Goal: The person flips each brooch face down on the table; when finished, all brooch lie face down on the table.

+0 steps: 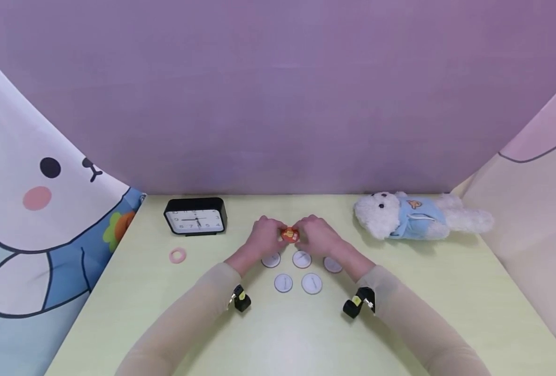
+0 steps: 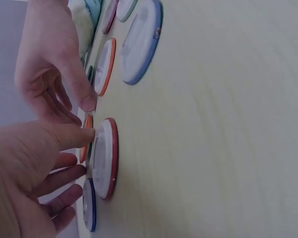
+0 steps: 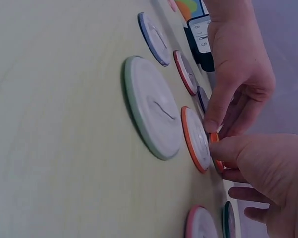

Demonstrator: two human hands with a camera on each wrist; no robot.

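A red pin-back button badge (image 1: 290,235) with a yellow design faces up between my two hands, near the back of the table. My left hand (image 1: 265,237) pinches its left edge and my right hand (image 1: 319,235) its right edge. In the right wrist view, the thumbs and fingertips meet at the orange rim of this badge (image 3: 218,161). Several other badges lie face down with their pins showing, among them a red-rimmed one (image 2: 105,158) by my left thumb and an orange-rimmed one (image 3: 195,139) by my right thumb. Further ones are partly hidden behind the hands.
A black alarm clock (image 1: 196,216) stands at the back left, with a pink ring (image 1: 177,255) in front of it. At the back right lies a white plush toy (image 1: 416,215) in a blue top. A purple backdrop (image 1: 278,104) rises behind the table.
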